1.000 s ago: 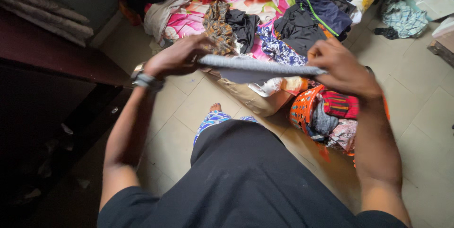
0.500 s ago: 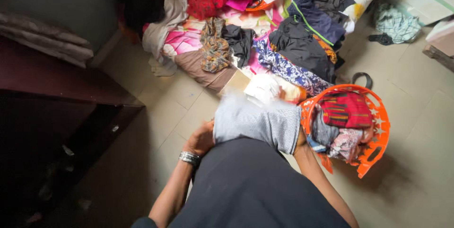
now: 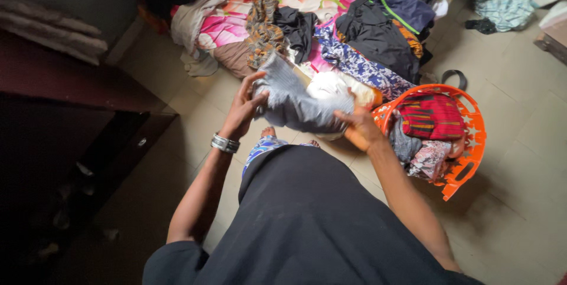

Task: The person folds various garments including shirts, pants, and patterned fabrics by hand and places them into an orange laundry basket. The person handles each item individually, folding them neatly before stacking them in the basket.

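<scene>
Both hands, left (image 3: 245, 108) and right (image 3: 360, 126), grip a half-folded grey cloth (image 3: 295, 102), basket (image 3: 466, 143) part-filled, a big pile (image 3: 354, 25) of clothes unsorted on the floor.

Grey cloth (image 3: 295, 103), orange basket (image 3: 469, 143), red striped fabric (image 3: 432, 115), blue floral, perhaps patterned, garment (image 3: 360, 66).

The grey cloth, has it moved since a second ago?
Yes. The grey cloth was stretched flat between both hands; now it is bunched, lower, beside the orange basket.
</scene>
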